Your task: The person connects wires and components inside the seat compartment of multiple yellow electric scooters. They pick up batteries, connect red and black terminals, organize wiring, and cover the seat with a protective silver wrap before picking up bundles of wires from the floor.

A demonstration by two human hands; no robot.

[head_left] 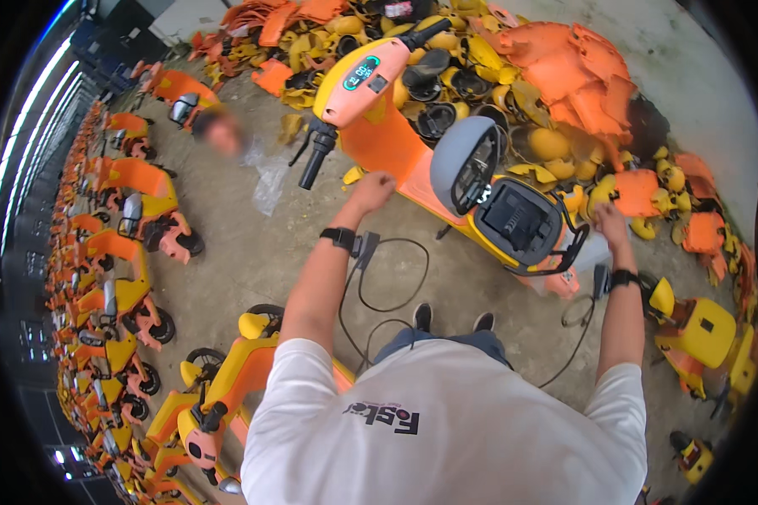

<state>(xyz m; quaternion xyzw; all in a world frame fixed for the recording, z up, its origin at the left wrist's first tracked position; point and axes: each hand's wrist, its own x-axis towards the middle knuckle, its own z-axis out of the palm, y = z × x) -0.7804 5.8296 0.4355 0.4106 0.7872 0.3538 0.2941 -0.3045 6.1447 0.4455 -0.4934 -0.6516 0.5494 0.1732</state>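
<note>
An orange and yellow electric scooter stands across the floor in front of me, its handlebar display lit. Its grey seat lid is tipped up, and the dark storage well beneath shows. My left hand hovers beside the scooter's footboard, fingers curled in, with nothing visible in them. Out past the tail rack is my right hand, raised, its fingers seeming loosely curled; I make out nothing held. Each wrist wears a black band with a small box, and dark cables trail from them.
Heaped orange and yellow shell parts fill the far side against a pale wall. Rows of scooters line the left; another scooter is close at my left, and yellow ones at right. A person's head shows at upper left, near clear plastic sheeting.
</note>
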